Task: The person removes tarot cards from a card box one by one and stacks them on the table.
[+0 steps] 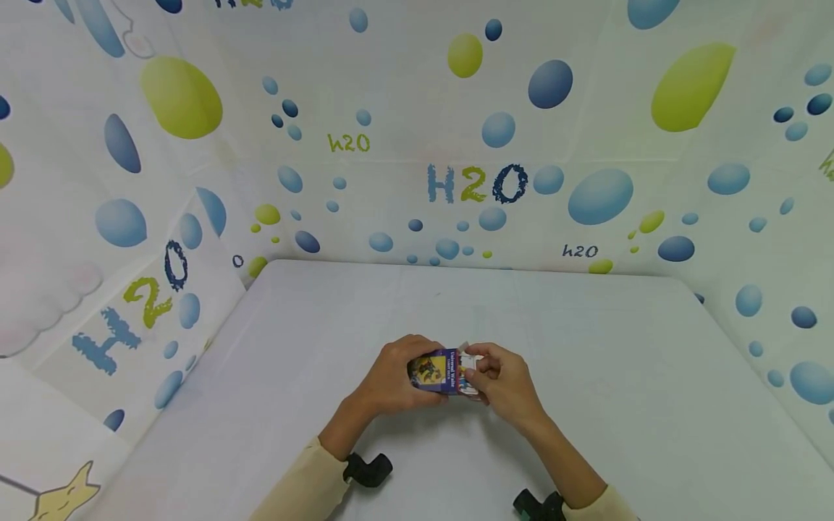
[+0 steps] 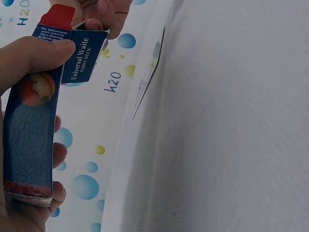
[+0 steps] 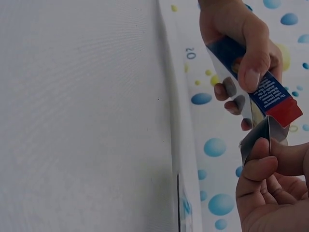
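Observation:
A blue tarot deck box (image 1: 431, 371) with a yellow picture on its front is held above the white table. My left hand (image 1: 399, 376) grips the box around its body, thumb along one narrow side, as the left wrist view shows. At the box's right end the lid flap (image 2: 86, 55) is folded out, and a red side tab (image 2: 57, 16) sticks out beside it. My right hand (image 1: 511, 380) pinches the flap between thumb and fingers. Whatever lies inside the box is hidden from view.
The white table (image 1: 313, 311) spreads out around both hands. Behind it and at its sides hangs a white sheet (image 1: 404, 87) printed with blue and green drops. A black strap device (image 1: 368, 470) is on the left wrist and another (image 1: 539, 505) on the right.

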A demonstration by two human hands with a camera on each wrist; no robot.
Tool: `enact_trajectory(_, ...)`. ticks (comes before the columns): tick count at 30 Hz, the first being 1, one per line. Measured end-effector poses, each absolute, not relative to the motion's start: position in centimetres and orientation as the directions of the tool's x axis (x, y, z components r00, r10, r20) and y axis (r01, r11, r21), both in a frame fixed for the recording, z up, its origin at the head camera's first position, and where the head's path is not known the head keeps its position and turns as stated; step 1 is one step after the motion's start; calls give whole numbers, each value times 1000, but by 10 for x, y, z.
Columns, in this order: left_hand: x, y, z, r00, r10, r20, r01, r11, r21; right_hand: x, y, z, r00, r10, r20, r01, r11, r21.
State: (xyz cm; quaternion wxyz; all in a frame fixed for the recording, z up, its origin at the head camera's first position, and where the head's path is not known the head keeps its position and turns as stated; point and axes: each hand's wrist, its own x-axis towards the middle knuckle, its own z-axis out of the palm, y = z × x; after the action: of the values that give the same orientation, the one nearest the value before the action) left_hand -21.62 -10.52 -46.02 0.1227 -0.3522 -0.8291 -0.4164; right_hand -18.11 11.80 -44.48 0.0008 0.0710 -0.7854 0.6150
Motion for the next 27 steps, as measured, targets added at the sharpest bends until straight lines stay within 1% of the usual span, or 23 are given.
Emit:
enact_trajectory(9, -217, -107, -463, -734, 480, 481, 672, 409, 618, -182, 120, -446, -990, -109, 88, -112, 243, -963)
enact_trajectory(18, -218, -109, -462, -730, 479, 488, 676, 401, 618, -185, 123, -448, -991, -110, 80, -103, 225, -969)
enact_trajectory(27, -217, -110, -461, -754, 466, 463, 648, 412, 640, -187, 126, -451, -995, -81, 59, -78, 256, -964)
